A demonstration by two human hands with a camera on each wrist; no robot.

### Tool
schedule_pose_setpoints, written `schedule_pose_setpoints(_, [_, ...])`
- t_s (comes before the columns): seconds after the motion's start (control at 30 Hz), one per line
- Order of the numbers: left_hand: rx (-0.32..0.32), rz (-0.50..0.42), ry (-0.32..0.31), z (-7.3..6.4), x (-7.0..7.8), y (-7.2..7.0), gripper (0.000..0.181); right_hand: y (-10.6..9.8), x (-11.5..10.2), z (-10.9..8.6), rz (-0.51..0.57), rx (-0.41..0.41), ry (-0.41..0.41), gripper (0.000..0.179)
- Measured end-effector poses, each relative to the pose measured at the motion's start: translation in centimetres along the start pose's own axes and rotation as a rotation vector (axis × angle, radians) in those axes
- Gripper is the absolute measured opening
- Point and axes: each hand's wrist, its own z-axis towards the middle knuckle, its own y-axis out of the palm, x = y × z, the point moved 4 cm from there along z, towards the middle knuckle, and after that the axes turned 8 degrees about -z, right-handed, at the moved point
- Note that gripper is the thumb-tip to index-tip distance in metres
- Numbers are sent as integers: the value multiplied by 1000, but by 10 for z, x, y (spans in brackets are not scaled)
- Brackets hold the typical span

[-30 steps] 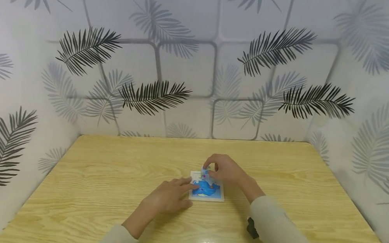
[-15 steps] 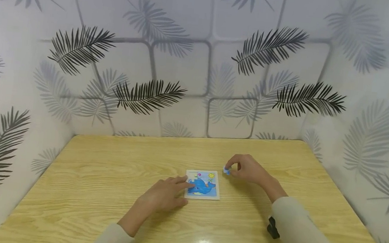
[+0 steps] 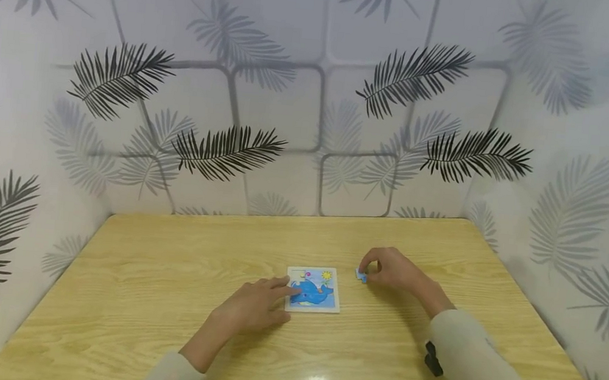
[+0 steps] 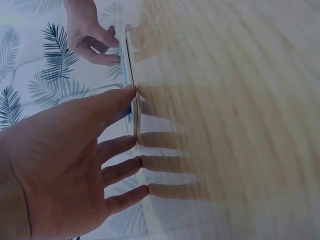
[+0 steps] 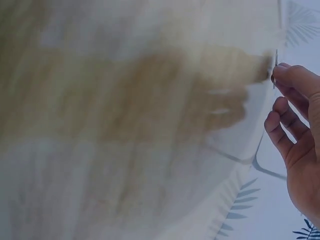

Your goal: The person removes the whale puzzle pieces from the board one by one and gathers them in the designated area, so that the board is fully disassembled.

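A square jigsaw puzzle point(image 3: 318, 296) with a white frame lies flat on the table, showing a blue whale and a yellow sun. A pale patch shows in its upper left part. My left hand point(image 3: 256, 308) rests at the puzzle's left side, fingers extended, the index finger over the picture. In the left wrist view, that hand point(image 4: 75, 160) has its thumb and a finger at the board's thin edge. To the right of the board, my right hand point(image 3: 398, 270) pinches a small blue puzzle piece point(image 3: 360, 275) between thumb and index finger. Edge-on, the piece point(image 5: 276, 57) looks thin.
The wooden table point(image 3: 166, 250) reaches back to a wall point(image 3: 269, 101) with a leaf pattern, and walls stand on both sides too. Each wrist carries a black device, such as the right one point(image 3: 434, 358).
My right hand has lifted the blue puzzle piece off the board, carried it right and lowered it towards the table. The left hand stays at the puzzle. The head view has shifted slightly.
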Motion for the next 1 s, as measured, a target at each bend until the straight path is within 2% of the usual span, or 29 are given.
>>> schedule_pose_setpoints(0.23, [7, -6, 2, 0, 0, 0, 53, 3, 0, 3, 9, -35, -16, 16])
schedule_pose_setpoints(0.43, [4, -15, 8, -1, 1, -1, 53, 4, -7, 13, 6, -6, -59, 21])
schedule_pose_setpoints(0.67, [6, -28, 2, -1, 0, -1, 52, 17, -29, 31, 81, -45, -79, 30])
schedule_pose_setpoints(0.8, [3, -17, -6, 0, -1, 0, 53, 28, -45, 42, 71, -71, -96, 30])
schedule_pose_setpoints(0.93, [-1, -11, -7, 0, -2, 0, 53, 38, -58, 50, 65, -118, -112, 38])
schedule_pose_setpoints(1.0, [-3, -11, -3, 0, -2, 0, 53, 42, -63, 53, 29, -141, -124, 42])
